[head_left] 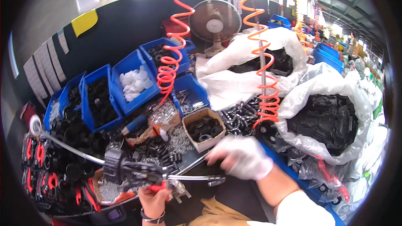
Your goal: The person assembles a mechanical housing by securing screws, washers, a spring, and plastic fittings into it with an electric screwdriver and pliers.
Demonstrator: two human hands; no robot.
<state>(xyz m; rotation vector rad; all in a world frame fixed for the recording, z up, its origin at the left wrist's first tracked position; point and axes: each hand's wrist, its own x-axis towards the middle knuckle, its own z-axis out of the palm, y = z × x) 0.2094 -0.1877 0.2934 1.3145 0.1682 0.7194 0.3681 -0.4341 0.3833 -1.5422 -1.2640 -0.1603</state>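
My left hand (153, 203), bare with a dark wristband, is closed round the red part of a black plastic bracket assembly (125, 169) at the lower middle. A shiny metal tube (79, 150) runs out of the assembly to the upper left and ends in a pale ring. On the other side, a shorter metal rod (192, 178) with a black tip points right. My right hand (243, 157), in a white glove, is off the assembly, just below an open cardboard box (203, 144) of black rings. Motion blurs its fingers, so I cannot see whether they hold anything.
Blue bins (125, 104) of black and white parts line the back. Loose screws and metal fittings (180, 140) cover the middle. Black-and-red parts (39, 163) are stacked left. White sacks (289, 113) of black pieces stand right. Orange coiled hoses (169, 71) hang before a fan (214, 26).
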